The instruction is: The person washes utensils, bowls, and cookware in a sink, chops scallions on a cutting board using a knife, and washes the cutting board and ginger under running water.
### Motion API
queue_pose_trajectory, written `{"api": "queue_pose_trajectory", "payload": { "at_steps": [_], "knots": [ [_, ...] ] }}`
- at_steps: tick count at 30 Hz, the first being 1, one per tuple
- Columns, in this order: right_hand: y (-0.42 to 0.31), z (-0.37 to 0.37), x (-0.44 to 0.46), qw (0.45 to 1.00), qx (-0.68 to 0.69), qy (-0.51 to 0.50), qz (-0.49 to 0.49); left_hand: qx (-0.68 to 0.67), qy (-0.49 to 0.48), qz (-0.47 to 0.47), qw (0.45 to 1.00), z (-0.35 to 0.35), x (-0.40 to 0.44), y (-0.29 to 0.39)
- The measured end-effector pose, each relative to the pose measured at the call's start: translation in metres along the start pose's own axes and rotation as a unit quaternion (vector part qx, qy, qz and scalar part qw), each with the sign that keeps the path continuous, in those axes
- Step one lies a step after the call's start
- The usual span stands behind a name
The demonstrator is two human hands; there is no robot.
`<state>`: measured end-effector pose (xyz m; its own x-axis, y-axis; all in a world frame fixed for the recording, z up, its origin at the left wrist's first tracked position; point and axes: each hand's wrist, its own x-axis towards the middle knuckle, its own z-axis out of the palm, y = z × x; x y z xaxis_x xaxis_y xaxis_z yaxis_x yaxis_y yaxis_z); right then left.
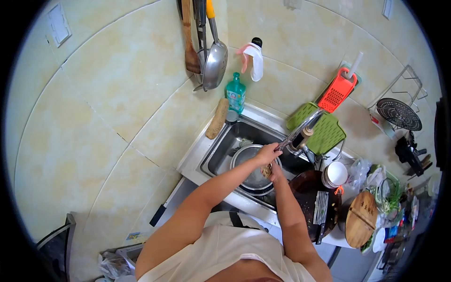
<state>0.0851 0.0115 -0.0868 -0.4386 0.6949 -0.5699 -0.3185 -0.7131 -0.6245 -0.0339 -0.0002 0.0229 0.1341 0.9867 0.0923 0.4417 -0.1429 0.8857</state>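
Note:
Both hands are over a metal bowl (242,157) in the steel sink (218,152). My left hand (268,154) reaches to the spout of the faucet (300,131), its fingers bent together near the spout's end; what they hold, if anything, is hidden. Just below it, my right hand (276,173) is closed around a small brownish item (267,171), too small to make out. The item is above the bowl, near its right side.
Right of the sink stand a dark wok (305,188) with a cleaver (321,207) across it, stacked white bowls (337,173) and a wooden lid (361,218). A green bottle (236,94) and a loofah (217,119) are behind the sink. Green racks (326,134) stand by the faucet.

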Motion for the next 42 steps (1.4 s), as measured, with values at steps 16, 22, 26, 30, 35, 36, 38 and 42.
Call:
{"api": "queue_pose_trajectory", "payload": {
  "at_steps": [16, 22, 26, 30, 35, 36, 38, 42],
  "knots": [
    [-0.045, 0.008, -0.021, 0.991, -0.091, 0.039, -0.093, -0.202, 0.241, 0.035, 0.949, -0.173, 0.014, 0.120],
    [-0.023, 0.006, -0.002, 0.996, -0.089, -0.008, -0.029, -0.210, 0.384, 0.168, 0.883, -0.283, 0.059, 0.217],
    [-0.013, 0.015, -0.001, 0.997, -0.071, 0.018, -0.006, -0.206, 0.415, 0.214, 0.860, -0.319, 0.074, 0.257],
    [-0.011, 0.011, 0.007, 0.998, -0.067, -0.005, -0.007, -0.258, 0.416, 0.216, 0.845, -0.343, 0.085, 0.268],
    [-0.018, 0.012, 0.002, 0.998, -0.055, -0.007, -0.009, -0.278, 0.432, 0.219, 0.829, -0.343, 0.089, 0.273],
    [-0.018, 0.013, 0.000, 0.999, -0.052, 0.001, -0.010, -0.291, 0.432, 0.223, 0.824, -0.341, 0.090, 0.273],
    [-0.015, 0.007, 0.006, 0.999, -0.050, -0.002, -0.013, -0.299, 0.440, 0.220, 0.818, -0.340, 0.091, 0.273],
    [-0.013, 0.004, 0.006, 0.998, -0.056, 0.011, -0.013, -0.299, 0.461, 0.236, 0.802, -0.347, 0.098, 0.267]
  ]
}}
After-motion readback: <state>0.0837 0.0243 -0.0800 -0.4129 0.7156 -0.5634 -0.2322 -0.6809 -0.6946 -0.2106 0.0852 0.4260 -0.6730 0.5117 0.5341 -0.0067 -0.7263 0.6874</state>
